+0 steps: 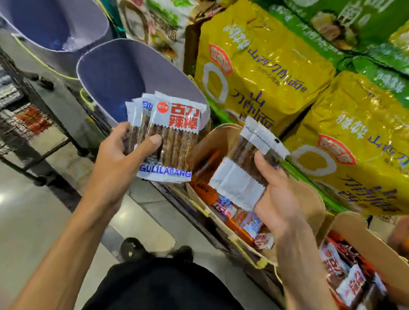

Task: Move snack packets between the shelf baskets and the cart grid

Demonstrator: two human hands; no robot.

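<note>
My left hand [120,153] grips a fanned stack of white snack packets [172,139] with brown sticks inside, printed side up, thumb pressed on the front one. My right hand [280,195] holds a second small stack of the same packets [245,169], backs facing me, thumb on top. Both stacks hover above a tan shelf basket [215,135] that contains orange and white packets [242,219]. A second tan basket [366,237] at the right holds several similar red and white packets [351,281]. The cart grid [12,119] is at the far left, blurred.
Two empty blue-grey baskets [121,75] [44,9] sit on the shelf to the left. Large yellow noodle bags [265,68] and green bags [339,15] are stacked behind the tan baskets. Grey floor lies below, with my dark clothing and shoes [135,248] at the bottom.
</note>
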